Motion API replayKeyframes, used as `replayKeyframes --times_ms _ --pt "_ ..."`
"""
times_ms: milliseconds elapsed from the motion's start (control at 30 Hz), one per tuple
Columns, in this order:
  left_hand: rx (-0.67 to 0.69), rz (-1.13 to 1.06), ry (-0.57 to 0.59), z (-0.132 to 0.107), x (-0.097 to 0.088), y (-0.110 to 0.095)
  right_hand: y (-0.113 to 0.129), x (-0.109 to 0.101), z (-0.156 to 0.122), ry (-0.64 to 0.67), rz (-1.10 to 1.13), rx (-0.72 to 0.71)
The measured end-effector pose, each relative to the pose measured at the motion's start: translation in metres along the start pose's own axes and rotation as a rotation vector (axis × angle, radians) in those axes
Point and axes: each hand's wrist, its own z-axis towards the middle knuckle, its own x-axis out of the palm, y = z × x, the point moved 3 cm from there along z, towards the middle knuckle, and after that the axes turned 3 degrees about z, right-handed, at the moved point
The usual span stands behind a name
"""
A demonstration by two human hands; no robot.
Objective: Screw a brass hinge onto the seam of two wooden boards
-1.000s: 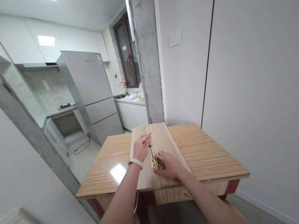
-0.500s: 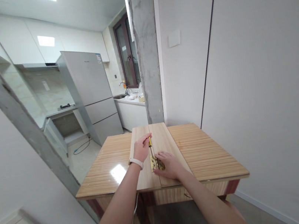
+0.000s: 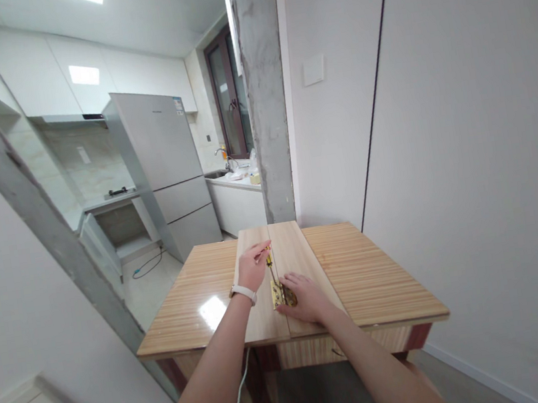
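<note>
In my left hand (image 3: 253,268) is a screwdriver (image 3: 269,260) with a yellow and black handle, my fingers closed near its top. Its shaft points down at a brass-coloured hinge (image 3: 277,296); whether the tip sits in a screw is too small to tell. The hinge lies opened flat across the seam between a left board (image 3: 261,317) and a right board (image 3: 290,245). My right hand (image 3: 308,296) grips the hinge from the right, thumb at the near edge and fingers at the far edge, covering part of its right leaf.
Both boards lie on a striped wooden table (image 3: 374,266) with a drawer below. A white cable (image 3: 240,394) hangs at its front. Beyond stand a grey pillar (image 3: 266,94), a fridge (image 3: 165,149) and a sink counter (image 3: 236,200). A white wall (image 3: 465,132) rises on the right.
My left hand has shifted slightly left and its grip on the screwdriver handle has turned a little; the screwdriver leans slightly more. My right hand and the hinge stay in place.
</note>
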Motion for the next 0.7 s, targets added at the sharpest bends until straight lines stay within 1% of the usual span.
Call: replayKeyframes --times_ms 133,200,433,700 --pt "0.063 0.007 0.042 0.0018 0.0026 -0.004 -0.0031 0.0021 0.0004 0.011 0.001 0.011" --pt "0.068 0.002 0.045 0.0021 0.0045 -0.0047 -0.0042 0.003 0.0002 0.012 0.001 0.011" --pt "-0.016 -0.038 0.039 0.0007 0.0059 -0.0031 -0.0021 0.0016 -0.0003 0.0 0.002 0.01" --pt "-0.037 -0.034 0.036 0.0009 0.0076 -0.0029 0.0007 -0.002 -0.0002 -0.009 0.0 -0.007"
